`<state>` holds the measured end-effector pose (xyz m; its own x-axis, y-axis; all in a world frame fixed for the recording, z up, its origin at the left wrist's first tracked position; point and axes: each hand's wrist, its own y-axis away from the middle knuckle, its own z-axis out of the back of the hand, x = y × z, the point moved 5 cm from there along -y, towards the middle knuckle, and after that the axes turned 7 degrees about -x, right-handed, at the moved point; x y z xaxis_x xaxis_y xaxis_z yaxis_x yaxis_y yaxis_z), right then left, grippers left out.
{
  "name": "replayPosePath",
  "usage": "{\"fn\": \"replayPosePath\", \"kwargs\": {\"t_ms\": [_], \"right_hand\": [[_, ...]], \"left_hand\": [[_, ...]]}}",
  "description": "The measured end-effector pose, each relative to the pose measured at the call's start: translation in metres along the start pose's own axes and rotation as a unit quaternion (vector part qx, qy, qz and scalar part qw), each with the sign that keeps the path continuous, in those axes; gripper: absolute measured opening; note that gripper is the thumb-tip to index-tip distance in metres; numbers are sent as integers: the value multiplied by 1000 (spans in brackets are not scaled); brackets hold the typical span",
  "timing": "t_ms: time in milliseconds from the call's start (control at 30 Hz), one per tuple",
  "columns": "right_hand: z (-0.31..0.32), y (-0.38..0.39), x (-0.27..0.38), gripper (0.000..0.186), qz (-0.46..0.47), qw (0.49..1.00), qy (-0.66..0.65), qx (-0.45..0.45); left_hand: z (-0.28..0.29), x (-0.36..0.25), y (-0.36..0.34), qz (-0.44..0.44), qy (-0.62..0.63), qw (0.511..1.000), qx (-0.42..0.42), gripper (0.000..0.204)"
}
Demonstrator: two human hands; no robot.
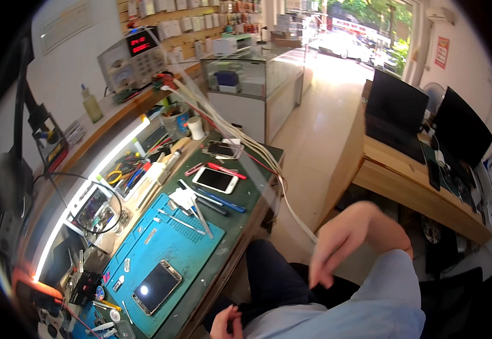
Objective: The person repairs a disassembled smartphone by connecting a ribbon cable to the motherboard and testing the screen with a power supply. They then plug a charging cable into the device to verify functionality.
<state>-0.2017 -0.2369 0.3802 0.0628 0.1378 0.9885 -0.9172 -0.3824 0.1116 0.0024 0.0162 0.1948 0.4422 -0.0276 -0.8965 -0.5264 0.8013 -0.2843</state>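
My right hand (336, 243) is raised over my lap, away from the bench. Its fingers point down, loosely apart and slightly blurred, and I see nothing in them. A pale cable (297, 212) runs from the bench toward this hand; I cannot tell whether they touch. My left hand (227, 324) is low by the bench's front edge, cut off by the lower rim, its fingers curled; what they hold, if anything, is hidden. The nearest thing on the blue mat (189, 265) is a dark-screened phone (157, 287). A white phone (216, 179) lies farther back among pens and tweezers.
A lit strip (93, 192) edges the shelf behind the tools. A power supply (133, 56) and a bottle (91, 104) stand above. Right of me a wooden desk (421, 198) holds a laptop (395, 107) and a monitor (464, 127). A glass display case (257, 85) stands beyond.
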Motion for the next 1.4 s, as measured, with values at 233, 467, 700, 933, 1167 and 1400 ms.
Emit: {"fn": "replayPosePath", "kwargs": {"t_ms": [233,467,700,933,1167,1400], "right_hand": [[-57,-54,-68,33,12,988,40,-149],[36,48,-156,33,-246,764,350,-483],[124,99,-90,46,-288,378,570,-670],[215,-119,81,49,224,481,606,-593],[352,-202,123,84,131,398,655,-629],[361,-215,137,90,120,437,613,-647]], "left_hand": [[-133,-45,-33,103,321,854,397,71],[-117,-43,-22,77,112,930,341,61],[21,-74,-66,-228,-119,962,-91,33],[120,-15,-45,-188,-326,866,-331,35],[108,-10,-47,-204,-395,830,-337,46],[112,-11,-45,-194,-408,824,-341,39]]}}
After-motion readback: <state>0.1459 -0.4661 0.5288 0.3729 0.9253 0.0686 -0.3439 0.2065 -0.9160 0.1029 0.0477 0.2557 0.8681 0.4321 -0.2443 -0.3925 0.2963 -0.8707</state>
